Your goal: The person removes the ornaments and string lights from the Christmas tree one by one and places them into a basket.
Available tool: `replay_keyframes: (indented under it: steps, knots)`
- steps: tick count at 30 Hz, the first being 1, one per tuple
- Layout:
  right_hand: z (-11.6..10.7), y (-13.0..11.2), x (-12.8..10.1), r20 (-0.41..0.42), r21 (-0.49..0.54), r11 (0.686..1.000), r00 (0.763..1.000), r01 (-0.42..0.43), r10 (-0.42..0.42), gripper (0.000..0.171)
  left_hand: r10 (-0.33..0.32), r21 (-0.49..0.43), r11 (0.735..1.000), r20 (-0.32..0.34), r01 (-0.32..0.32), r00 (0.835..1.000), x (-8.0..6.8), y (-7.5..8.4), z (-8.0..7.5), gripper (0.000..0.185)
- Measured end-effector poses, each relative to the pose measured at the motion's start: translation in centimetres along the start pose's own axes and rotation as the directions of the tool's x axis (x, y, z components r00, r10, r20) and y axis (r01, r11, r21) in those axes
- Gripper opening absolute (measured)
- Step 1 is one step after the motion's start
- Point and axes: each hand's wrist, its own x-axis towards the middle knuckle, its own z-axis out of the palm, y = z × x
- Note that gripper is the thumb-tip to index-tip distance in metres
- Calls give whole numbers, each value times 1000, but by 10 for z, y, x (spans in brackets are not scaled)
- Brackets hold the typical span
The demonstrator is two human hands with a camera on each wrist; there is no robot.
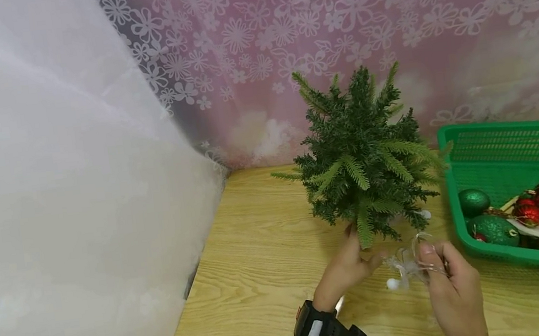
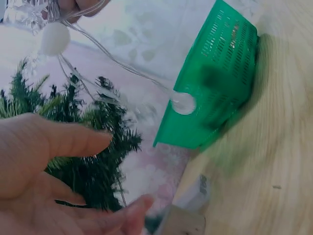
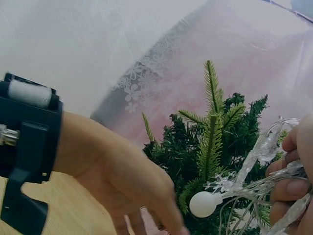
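Observation:
A small artificial Christmas tree (image 1: pixel 362 152) stands on the wooden table. My right hand (image 1: pixel 455 285) holds a bundle of clear string lights (image 3: pixel 249 191) in front of the tree's lower right side. White ball bulbs (image 3: pixel 205 203) and clear snowflake pieces hang from the wire. My left hand (image 1: pixel 343 267) reaches in at the lower front of the tree, its fingertips partly hidden by branches in the head view. In the left wrist view the thumb (image 2: pixel 73 139) and fingers are spread apart with nothing held between them, and a strand of the lights runs past above.
To the right stands a green plastic basket (image 1: pixel 514 256) holding red and green ornament balls (image 1: pixel 493 231). A pale box-like object (image 2: pixel 193 198) lies beyond the left fingers. White sheeting (image 1: pixel 80 212) hangs at the left, and a pink flowered curtain (image 1: pixel 248 70) behind.

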Motion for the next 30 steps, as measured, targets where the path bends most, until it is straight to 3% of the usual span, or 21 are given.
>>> replay_keyframes:
  steps: [3, 5, 8, 12, 13, 16, 18, 19, 20, 22, 25, 28, 30]
  knots:
    - [-3, 0, 0, -36, 121, 991, 998, 49, -45, 29, -93, -75, 993, -26, 91, 995, -6, -4, 2, 77]
    - [-5, 2, 0, -51, 244, 962, 992, 122, -113, 28, -137, -73, 988, -45, 134, 989, -8, -7, 2, 73]
    - [-9, 6, 1, -42, 384, 893, 971, 234, -236, 27, -156, -47, 987, -34, 154, 987, -7, -10, 5, 74]
    - [-13, 12, 5, -3, 532, 780, 922, 330, -388, 25, -138, -65, 988, -8, 137, 990, -2, -12, 9, 76]
    - [-15, 11, 5, -1, 517, 795, 929, 316, -369, 25, -115, -98, 989, -1, 114, 993, -1, -13, 9, 75]
    - [-17, 8, 7, -33, 410, 879, 968, 242, -251, 25, -54, -178, 983, -14, 50, 998, 4, -15, 11, 73]
    - [-18, 5, 12, -54, 290, 942, 986, 169, -160, 27, -48, -217, 975, -25, 41, 999, 6, -16, 11, 73]
    - [-18, 3, 15, -54, 236, 962, 990, 137, -128, 28, -60, -223, 973, -32, 51, 998, 7, -16, 11, 74]
    - [-18, 2, 20, -54, 191, 969, 988, 155, -147, 27, -79, -220, 973, -42, 67, 996, 7, -16, 11, 76]
    - [-18, 2, 30, -39, 213, 945, 969, 249, -246, 27, -124, -205, 973, -49, 111, 991, 7, -16, 11, 78]
    - [-19, 3, 40, 25, 211, 886, 903, 414, -428, 21, -155, -211, 967, -44, 143, 987, 8, -16, 11, 78]
    - [-21, 4, 42, 92, 125, 855, 852, 504, -515, 17, -172, -242, 957, -40, 157, 984, 8, -15, 11, 79]
    - [-21, 4, 43, 145, 45, 841, 830, 539, -539, 19, -168, -255, 955, -45, 151, 985, 9, -15, 11, 79]
